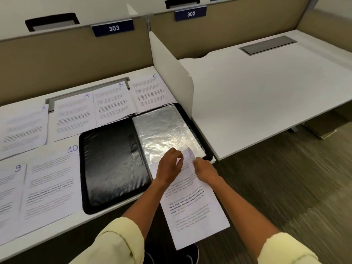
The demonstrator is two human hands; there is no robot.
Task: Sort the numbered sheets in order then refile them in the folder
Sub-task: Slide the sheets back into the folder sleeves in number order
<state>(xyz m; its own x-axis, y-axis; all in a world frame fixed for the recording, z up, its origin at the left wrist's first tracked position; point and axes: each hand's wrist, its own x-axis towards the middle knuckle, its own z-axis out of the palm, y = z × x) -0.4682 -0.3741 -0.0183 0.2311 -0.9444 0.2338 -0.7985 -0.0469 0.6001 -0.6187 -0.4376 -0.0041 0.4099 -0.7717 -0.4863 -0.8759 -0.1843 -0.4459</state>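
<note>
While sheets 9 point(11, 189) and 10 point(51, 180) lie at 9 o'clock, both hands, left point(168, 165) and right point(204, 169), pinch sheet 1 point(192, 210) over the open folder point(114, 161).

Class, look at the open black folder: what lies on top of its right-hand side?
A shiny clear plastic sleeve covers the folder. Both hands hold a sheet at its near edge. Anything beneath is hidden.
</note>
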